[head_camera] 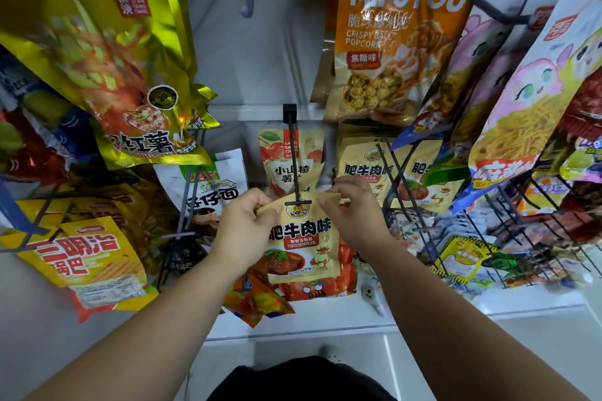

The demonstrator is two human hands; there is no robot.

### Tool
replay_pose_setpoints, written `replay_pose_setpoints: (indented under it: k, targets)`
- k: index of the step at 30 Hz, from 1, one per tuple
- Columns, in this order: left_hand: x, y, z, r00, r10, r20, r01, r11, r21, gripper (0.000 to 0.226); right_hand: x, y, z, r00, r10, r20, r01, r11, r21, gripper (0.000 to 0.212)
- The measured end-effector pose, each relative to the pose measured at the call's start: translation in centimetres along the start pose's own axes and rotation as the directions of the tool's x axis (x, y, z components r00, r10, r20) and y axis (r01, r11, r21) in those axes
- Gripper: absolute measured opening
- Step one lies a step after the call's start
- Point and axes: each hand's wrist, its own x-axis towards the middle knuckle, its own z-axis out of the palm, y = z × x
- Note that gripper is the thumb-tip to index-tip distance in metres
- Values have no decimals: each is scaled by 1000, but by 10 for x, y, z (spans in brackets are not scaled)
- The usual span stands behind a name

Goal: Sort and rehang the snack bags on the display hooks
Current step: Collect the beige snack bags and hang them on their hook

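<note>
Both hands are up at the centre hook, working one bag! The left hand (249, 218) pinches the top left corner of the tan beef-flavour snack bag (301, 242), thumb and fingers pressed onto the header strip. The right hand (353, 205) pinches the top right corner the same way. Holding both corners keeps the header flat and taut, which looks like the way to line its hang hole up with the tip of the black display hook (293, 159). The hook runs out from its bracket on the white back panel (260, 52) and its crossbar tip sits right at the bag's top edge, dead centre. Whether the hole is already over the tip, I cannot tell; the crossbar covers that spot.

Further back on this same hook hangs a hawthorn snack bag (290, 156), a different product. Meanwhile, matching beef-flavour bags (368, 169) hang on the next hook to the right, so the sorting question is live here. A red bag (325, 286) hangs below, behind the one in play. An orange popcorn bag (391, 36) hangs above right, a gold sweet-potato bag (130, 58) above left.
</note>
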Motion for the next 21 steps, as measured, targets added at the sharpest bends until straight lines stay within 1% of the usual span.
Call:
replay_pose_setpoints:
  k: [2, 4, 6, 8, 12, 16, 19, 21]
  targets:
    - [-6, 3, -3, 1000, 14, 15, -14, 1000, -12, 23, -5, -2, -2, 1000, -7, 19, 7, 1000, -26, 7]
    - [-14, 6, -7, 999, 28, 23, -28, 1000, 6, 26, -8, -2, -4, 997, -5, 72, 7, 999, -39, 12]
    - [-20, 7, -11, 999, 40, 28, -40, 999, 4, 28, -15, -7, -6, 992, 22, 126, -23, 1000, 9, 11]
    - [-24, 7, -15, 998, 47, 34, -46, 999, -29, 28, -23, -11, -5, 987, 62, 151, -72, 995, 63, 12]
    - [-28, 2, -18, 998, 26, 65, -18, 992, -125, 27, -41, -17, -3, 990, 113, 88, -122, 987, 101, 21]
    - [-25, -6, -12, 995, -35, 92, 55, 971, -232, 31, -62, -14, -2, 984, 177, 29, -179, 965, 190, 15]
    - [-29, -2, -3, 990, -46, 135, 82, 957, -279, 35, -75, -5, -6, 977, 212, -32, -197, 947, 256, 25]
    - [-33, 1, 4, 989, -46, 144, 88, 949, -301, 34, -80, 2, -14, 972, 225, -70, -195, 934, 301, 34]
